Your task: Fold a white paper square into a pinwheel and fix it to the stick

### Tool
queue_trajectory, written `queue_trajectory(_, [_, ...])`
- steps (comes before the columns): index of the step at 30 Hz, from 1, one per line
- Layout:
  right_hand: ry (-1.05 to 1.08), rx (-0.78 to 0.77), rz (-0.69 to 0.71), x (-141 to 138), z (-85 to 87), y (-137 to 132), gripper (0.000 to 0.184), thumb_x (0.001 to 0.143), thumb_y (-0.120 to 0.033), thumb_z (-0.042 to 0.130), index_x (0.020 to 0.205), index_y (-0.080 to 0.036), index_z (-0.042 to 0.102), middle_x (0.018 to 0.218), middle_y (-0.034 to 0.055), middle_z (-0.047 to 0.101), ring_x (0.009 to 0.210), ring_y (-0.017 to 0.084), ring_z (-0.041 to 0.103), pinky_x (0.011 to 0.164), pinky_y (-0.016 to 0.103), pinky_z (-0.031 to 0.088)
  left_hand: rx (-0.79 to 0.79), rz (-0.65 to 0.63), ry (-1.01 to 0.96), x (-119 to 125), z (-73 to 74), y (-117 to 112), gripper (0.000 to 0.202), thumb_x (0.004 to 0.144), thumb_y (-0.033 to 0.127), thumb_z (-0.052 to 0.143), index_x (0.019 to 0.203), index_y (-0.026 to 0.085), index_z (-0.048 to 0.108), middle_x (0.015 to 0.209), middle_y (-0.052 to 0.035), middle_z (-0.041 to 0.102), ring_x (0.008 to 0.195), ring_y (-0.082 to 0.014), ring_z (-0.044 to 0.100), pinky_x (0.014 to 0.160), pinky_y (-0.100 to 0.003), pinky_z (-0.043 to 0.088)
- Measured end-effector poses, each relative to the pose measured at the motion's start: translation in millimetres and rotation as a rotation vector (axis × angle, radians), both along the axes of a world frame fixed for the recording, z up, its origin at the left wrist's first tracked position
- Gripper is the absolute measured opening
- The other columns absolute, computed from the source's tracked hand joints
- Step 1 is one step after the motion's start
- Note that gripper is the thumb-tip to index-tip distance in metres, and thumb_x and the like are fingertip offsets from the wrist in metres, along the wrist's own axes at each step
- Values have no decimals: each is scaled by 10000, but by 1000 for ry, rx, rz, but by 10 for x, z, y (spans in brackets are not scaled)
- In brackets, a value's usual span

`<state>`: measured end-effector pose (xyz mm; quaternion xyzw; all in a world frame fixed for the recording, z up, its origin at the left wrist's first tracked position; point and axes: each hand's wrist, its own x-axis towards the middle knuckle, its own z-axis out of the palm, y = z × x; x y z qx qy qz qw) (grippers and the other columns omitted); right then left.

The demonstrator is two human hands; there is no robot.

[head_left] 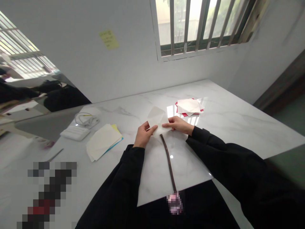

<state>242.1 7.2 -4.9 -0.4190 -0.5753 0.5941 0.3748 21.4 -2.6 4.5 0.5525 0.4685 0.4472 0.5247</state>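
A pale, partly folded sheet of paper (157, 118) is held just above the white marble table (226, 124). My left hand (143, 134) pinches its lower left edge, thumb on top. My right hand (179, 124) grips its right side, fingers pressed onto the paper. Both arms wear black sleeves. A dark strap (168, 159) runs from under the paper toward me across the table.
A stack of pale, yellow and blue sheets (103, 141) lies to the left. White and red sheets (190, 106) lie behind my right hand. A white device (75, 132) with a coiled cable (86, 119) sits at far left. A mirror leans on the left wall; a barred window is above.
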Motion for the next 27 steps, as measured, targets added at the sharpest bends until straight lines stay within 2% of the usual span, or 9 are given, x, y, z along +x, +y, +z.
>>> queue_trajectory(2, [-1, 2, 53, -16, 14, -20, 395, 709, -513, 851, 836, -148, 765, 684, -4, 628, 584, 98, 467, 525, 229, 367, 56, 42, -28, -8, 6, 11, 745, 651, 448, 890, 1306, 190, 645, 1180, -114, 753, 927, -234, 729, 759, -305, 579])
queue_trajectory(4, [-4, 6, 77, -25, 23, -33, 383, 714, -505, 848, 811, -147, 754, 653, -16, 591, 578, 96, 449, 520, 229, 360, 110, 68, -45, -20, 24, 14, 778, 652, 404, 884, 1357, 222, 611, 1206, -100, 741, 932, -219, 725, 775, -297, 576])
queue_trajectory(7, [-2, 10, 93, -26, 24, -38, 373, 737, -499, 831, 842, -148, 760, 646, -23, 571, 576, 96, 440, 518, 229, 355, 160, 72, -30, -30, 67, -12, 552, 696, 397, 849, 1194, 205, 710, 1134, -77, 751, 842, -182, 702, 735, -271, 557])
queue_trajectory(10, [-7, 7, 90, -26, 20, -37, 366, 743, -498, 824, 842, -152, 760, 647, -24, 573, 578, 98, 448, 524, 230, 360, 193, 63, 42, -17, 122, -62, 332, 740, 413, 809, 972, 179, 774, 946, -46, 755, 684, -145, 631, 628, -245, 503])
queue_trajectory(13, [-14, -1, 72, -30, 15, -34, 362, 742, -492, 824, 846, -152, 759, 656, -19, 589, 589, 103, 469, 533, 232, 371, 195, 48, 83, 7, 171, -104, 313, 744, 433, 803, 924, 178, 787, 847, -29, 737, 605, -130, 575, 557, -236, 450])
queue_trajectory(18, [-29, 6, 74, -36, 8, -35, 376, 769, -484, 802, 917, -141, 760, 670, -16, 590, 598, 102, 467, 538, 227, 370, 168, 72, 51, 26, 161, -104, 374, 730, 515, 828, 846, 172, 735, 905, -35, 732, 666, -141, 619, 589, -232, 483])
queue_trajectory(21, [-59, 16, 94, -40, 13, -42, 395, 783, -490, 793, 936, -129, 750, 660, -24, 562, 585, 95, 445, 527, 224, 348, 142, 70, 32, 21, 98, -73, 433, 692, 475, 868, 968, 177, 718, 879, -22, 723, 634, -135, 615, 583, -234, 490])
queue_trajectory(25, [-66, 26, 101, -49, 33, -57, 403, 804, -481, 781, 977, -119, 747, 655, -31, 539, 580, 92, 435, 530, 226, 347, 83, 33, -82, 28, 24, -38, 820, 657, 373, 902, 1382, 222, 548, 911, -20, 739, 698, -161, 661, 657, -264, 541])
queue_trajectory(27, [-64, 40, 102, -54, 42, -64, 392, 815, -474, 773, 972, -116, 748, 649, -31, 535, 575, 92, 432, 530, 229, 349, 29, -2, -152, 40, -2, -24, 923, 649, 348, 907, 1454, 217, 475, 955, -37, 744, 751, -176, 681, 700, -286, 558])
